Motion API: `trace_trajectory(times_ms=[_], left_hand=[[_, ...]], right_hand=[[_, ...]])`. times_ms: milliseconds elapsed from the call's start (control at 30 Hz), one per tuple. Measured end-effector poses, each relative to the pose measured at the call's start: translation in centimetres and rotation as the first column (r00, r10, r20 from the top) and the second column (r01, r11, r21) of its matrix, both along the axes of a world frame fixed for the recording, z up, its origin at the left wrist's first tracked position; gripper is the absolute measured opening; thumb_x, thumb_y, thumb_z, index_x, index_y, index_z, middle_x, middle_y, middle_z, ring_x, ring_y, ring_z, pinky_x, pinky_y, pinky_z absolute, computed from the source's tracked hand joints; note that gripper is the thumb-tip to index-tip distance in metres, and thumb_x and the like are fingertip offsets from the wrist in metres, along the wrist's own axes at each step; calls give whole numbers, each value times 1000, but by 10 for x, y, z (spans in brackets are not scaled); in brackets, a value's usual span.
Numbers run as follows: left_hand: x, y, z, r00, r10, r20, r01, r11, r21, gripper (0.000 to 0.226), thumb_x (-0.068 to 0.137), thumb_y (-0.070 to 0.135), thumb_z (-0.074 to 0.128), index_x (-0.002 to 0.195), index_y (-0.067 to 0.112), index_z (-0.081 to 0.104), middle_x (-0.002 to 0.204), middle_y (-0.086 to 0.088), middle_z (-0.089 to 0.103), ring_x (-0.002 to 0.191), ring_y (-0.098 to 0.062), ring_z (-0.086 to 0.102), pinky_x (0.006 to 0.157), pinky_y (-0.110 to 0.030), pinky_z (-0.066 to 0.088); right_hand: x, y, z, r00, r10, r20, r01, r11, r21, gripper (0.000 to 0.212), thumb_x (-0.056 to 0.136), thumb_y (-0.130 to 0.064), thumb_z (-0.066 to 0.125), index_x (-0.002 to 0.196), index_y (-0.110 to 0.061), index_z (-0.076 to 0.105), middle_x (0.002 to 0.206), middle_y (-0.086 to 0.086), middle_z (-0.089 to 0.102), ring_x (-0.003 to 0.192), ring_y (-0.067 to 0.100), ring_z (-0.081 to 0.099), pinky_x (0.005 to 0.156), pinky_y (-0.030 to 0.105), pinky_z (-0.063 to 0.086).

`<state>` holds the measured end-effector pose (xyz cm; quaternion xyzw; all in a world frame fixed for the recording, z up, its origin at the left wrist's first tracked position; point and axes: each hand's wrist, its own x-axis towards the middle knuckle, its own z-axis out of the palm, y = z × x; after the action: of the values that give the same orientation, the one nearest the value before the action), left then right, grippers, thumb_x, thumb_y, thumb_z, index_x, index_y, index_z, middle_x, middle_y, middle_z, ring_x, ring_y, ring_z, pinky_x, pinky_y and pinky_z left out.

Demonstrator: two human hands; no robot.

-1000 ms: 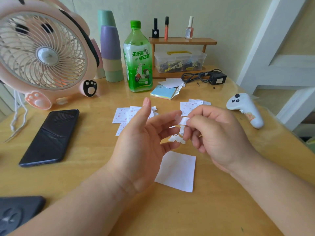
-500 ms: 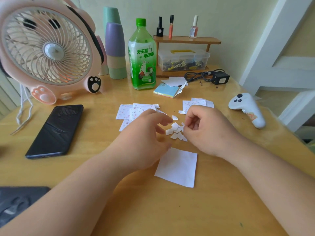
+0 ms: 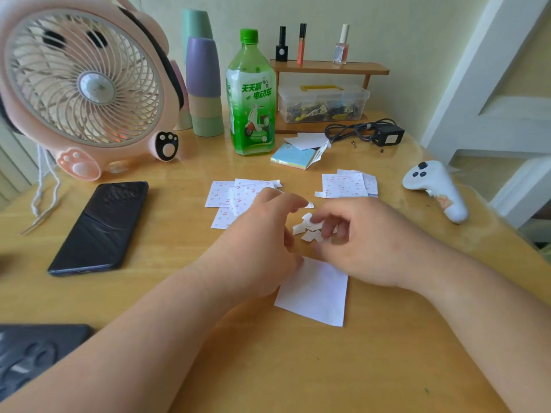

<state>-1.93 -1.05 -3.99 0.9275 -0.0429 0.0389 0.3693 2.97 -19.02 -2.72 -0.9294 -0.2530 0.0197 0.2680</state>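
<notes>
Left arm: reaches in from the lower left, forearm raised slightly off the table (image 3: pixel 298 371), wrist straight.
Left hand (image 3: pixel 262 234): held palm-down and turned inward, knuckles up, fingers curled towards the middle of the table.
Left fingers: bent, with the tips just beside one small loose scrap (image 3: pixel 310 205); whether anything is pinched cannot be told.
Right arm: comes in from the lower right, across the near right part of the table.
Right hand (image 3: pixel 369 242): held palm-down, knuckles up, facing the left hand.
Right fingers: curled down onto the paper scraps (image 3: pixel 305 229) and blurred; a grip on a scrap cannot be told.
Paper scraps: a small white heap lying flat on the table between the two hands, partly covered by the right fingers.
Scrap direction: the pieces are irregular and point different ways; the heap is spread roughly left to right.
White sheet (image 3: pixel 316 293): lies flat just nearer than the scraps, its far edge under both hands; nearly square, turned slightly, one corner pointing near right.
Patterned squares: one group (image 3: pixel 226 195) is beyond the left hand, another (image 3: pixel 347 184) beyond the right.
</notes>
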Motion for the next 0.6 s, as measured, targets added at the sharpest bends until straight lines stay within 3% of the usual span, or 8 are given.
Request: trace_trajectory(times_ms=[100,233,400,500,600], left_hand=[[-1,1,0,1000,-7,-12,7,1000,13,73,79,15,75,140,41,45,121,27,37,90,5,62,75,-17,53],[-2,0,1,1000,-13,-4,13,998,61,72,82,14,70,142,41,41,124,25,36,87,5,62,67,-11,46],[-4,-2,1,1000,-27,-14,28,998,55,73,81,13,68,142,42,40,124,25,36,89,3,62,66,-13,47],[-4,-2,1,999,-36,-13,36,998,45,72,81,12,68,141,42,41,123,26,36,90,5,61,66,-12,48],[-5,-2,0,999,-39,-3,39,999,19,72,81,10,68,140,42,42,121,27,37,92,7,60,74,-14,52]], right_hand=[[-17,0,10,996,57,-74,-73,969,-238,49,76,-52,74,122,-42,60,105,-23,53,96,-1,54,86,29,52],[-31,0,24,987,-61,-152,-3,920,-392,62,73,-55,74,128,-35,54,114,-17,52,102,7,57,87,33,54],[-34,6,30,969,-140,-204,39,901,-433,56,73,-45,76,119,-15,63,111,5,69,97,23,70,81,45,60],[-33,10,28,967,-112,-229,5,906,-423,37,75,-31,70,107,-13,66,91,4,66,71,23,63,54,35,49],[-34,9,24,972,-58,-227,-34,925,-379,16,78,-22,63,92,-23,57,84,-7,57,63,10,50,48,22,34]])
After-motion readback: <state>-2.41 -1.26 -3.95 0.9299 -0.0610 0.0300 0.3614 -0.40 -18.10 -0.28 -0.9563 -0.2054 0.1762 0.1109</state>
